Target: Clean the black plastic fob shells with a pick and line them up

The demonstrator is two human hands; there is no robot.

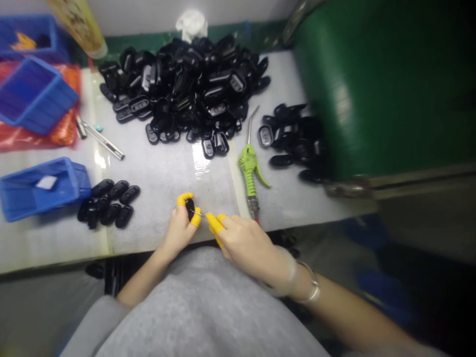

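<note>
A small black oval plastic piece [190,207] is pinched at lower centre of the frame by the left hand [181,225], its yellow-capped fingers [185,199] closed on it. A thin metal pin [198,213] is gripped by the right hand [243,243] — tip touching the piece. Just right lies a green air-blow gun [250,167]; above, a heap of black plastic shells [186,84] is seen — a blue bin [40,187] at left.

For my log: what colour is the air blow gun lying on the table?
Lime green air blow gun, metal nozzle; head view.
</note>
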